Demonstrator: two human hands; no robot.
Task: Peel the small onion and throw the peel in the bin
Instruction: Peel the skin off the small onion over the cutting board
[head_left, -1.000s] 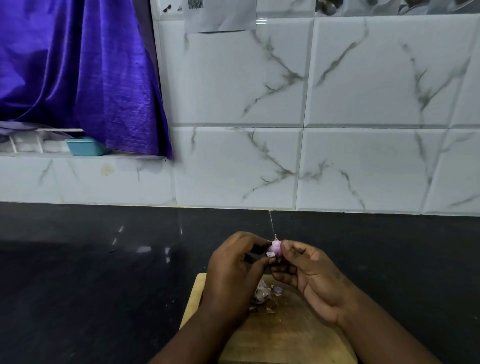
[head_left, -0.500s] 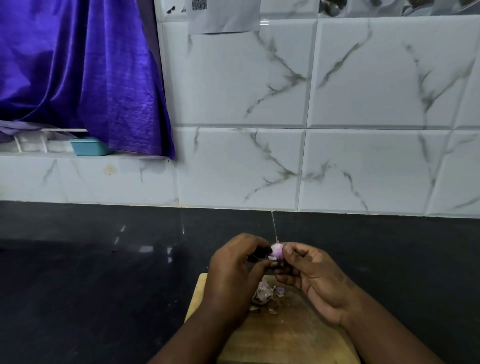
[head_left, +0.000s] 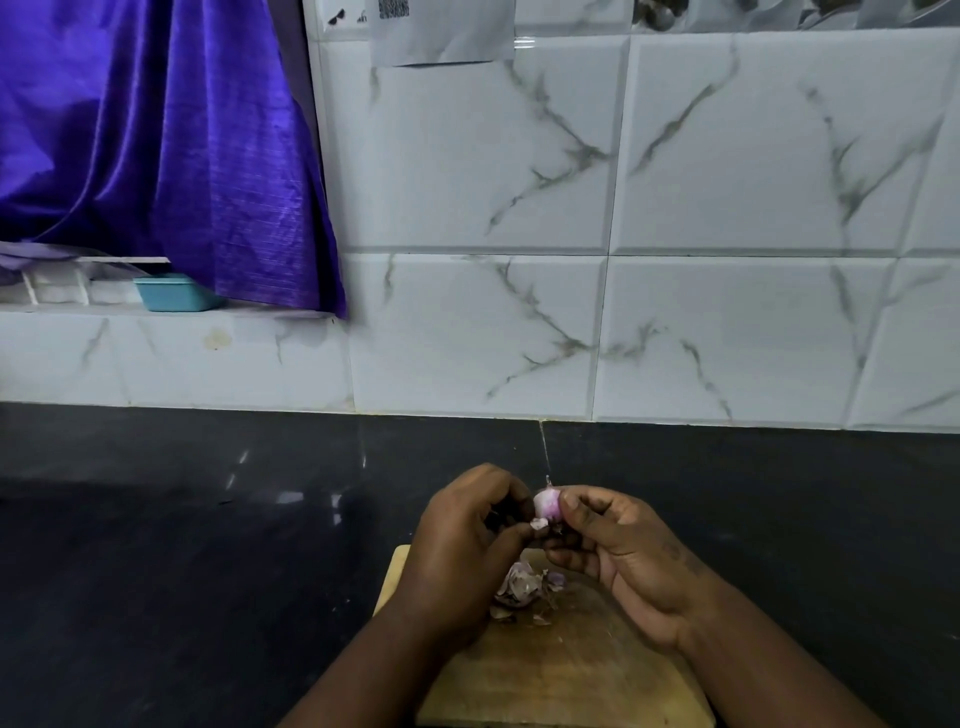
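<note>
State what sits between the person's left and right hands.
The small onion, gripped by the right hand while the left hand pinches its skin, above the wooden board; head view.

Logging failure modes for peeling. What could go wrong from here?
1. The small onion is pinched only by the right hand while the left hand picks at its skin; it may slip onto the counter.
2. The peel pile sits near the far edge of the cutting board; scraps could scatter when gathered.
</note>
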